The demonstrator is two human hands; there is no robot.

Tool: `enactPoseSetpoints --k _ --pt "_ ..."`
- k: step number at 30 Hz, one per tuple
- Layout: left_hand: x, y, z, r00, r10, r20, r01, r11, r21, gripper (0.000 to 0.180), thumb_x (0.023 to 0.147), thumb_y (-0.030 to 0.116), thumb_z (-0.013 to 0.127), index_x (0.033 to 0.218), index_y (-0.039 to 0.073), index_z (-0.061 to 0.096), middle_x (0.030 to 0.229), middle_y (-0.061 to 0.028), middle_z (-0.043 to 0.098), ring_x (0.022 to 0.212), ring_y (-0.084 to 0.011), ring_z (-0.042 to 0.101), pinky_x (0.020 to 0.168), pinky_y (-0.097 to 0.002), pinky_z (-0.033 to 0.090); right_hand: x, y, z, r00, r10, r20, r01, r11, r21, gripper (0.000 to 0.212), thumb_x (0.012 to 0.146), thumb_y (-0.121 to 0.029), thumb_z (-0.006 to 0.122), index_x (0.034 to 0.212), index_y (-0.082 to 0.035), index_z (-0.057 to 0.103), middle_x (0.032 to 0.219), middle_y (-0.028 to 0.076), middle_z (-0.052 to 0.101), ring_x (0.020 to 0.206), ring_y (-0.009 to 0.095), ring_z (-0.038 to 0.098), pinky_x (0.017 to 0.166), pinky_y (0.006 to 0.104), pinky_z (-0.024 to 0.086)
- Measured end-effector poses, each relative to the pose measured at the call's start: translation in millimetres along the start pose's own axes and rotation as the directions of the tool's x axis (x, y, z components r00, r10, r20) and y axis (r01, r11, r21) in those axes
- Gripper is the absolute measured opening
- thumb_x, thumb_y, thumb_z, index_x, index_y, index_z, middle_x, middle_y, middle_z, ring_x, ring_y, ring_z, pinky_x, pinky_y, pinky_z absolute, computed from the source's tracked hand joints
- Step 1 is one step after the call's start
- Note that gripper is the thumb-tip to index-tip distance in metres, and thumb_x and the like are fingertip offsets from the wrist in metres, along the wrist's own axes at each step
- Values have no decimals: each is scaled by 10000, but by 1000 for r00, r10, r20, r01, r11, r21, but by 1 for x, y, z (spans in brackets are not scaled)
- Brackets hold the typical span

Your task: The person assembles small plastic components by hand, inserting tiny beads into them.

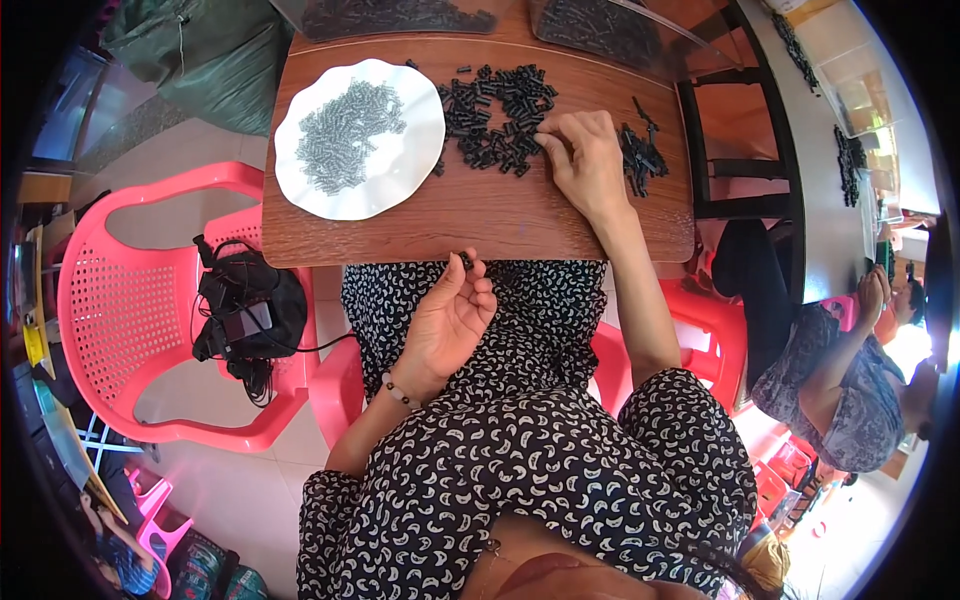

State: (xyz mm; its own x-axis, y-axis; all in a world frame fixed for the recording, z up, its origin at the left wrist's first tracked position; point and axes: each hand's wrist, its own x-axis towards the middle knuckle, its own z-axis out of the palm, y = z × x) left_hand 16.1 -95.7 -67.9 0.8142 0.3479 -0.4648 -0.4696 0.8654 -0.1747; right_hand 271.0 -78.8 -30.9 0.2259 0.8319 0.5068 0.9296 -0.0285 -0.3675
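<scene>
My left hand (450,320) is palm up just off the table's near edge, its thumb and forefinger pinching a small black cylindrical part (467,261). Over the table, my right hand (588,160) reaches the right edge of a pile of small black cylindrical parts (490,140). Its thumb and forefinger are pressed together there; whatever lies between them is too small to make out. Left of that pile stands a white plate (398,185) with a wavy rim, heaped with small silvery pieces that look like springs (350,130). Thin black parts (645,158) lie right of my right hand.
Two clear bins of black parts (400,18) (610,35) stand at the wooden table's (480,225) far edge. A pink chair (130,300) at left carries a black bag with cables (255,310). Another person (840,390) sits at a long table on the right.
</scene>
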Motion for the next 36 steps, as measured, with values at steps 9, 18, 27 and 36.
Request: enactPoseSetpoints --k 9,18,27,36 --pt "2 0 0 1000 -13 -1 13 1000 -4 215 959 235 558 1088 69 602 944 -32 615 814 -146 533 735 -256 474 0 -4 -7 998 -63 25 62 997 46 152 761 -37 698 905 -87 690 926 53 631 922 268 512 817 367 446" --pt "2 -1 -1 1000 -4 -1 4 1000 10 218 955 241 564 1085 71 606 939 -30 623 809 -145 533 730 -255 473 -2 1 -8 971 -184 151 176 982 63 183 720 -34 724 886 -102 689 1067 30 590 1008 272 488 880 394 434" --pt "1 -3 3 1000 -12 6 12 1000 23 219 951 241 569 1079 68 613 926 -29 630 799 -141 539 726 -250 481 3 4 -10 945 -278 172 267 960 83 197 713 -16 719 892 -81 673 1055 37 597 995 279 496 866 377 437" --pt "0 -4 6 1000 -20 3 19 999 30 244 949 243 573 1107 61 611 920 -28 635 802 -138 539 724 -246 480 5 4 -10 940 -285 186 268 957 109 162 714 -41 726 854 -71 651 999 24 590 990 266 491 862 393 438"
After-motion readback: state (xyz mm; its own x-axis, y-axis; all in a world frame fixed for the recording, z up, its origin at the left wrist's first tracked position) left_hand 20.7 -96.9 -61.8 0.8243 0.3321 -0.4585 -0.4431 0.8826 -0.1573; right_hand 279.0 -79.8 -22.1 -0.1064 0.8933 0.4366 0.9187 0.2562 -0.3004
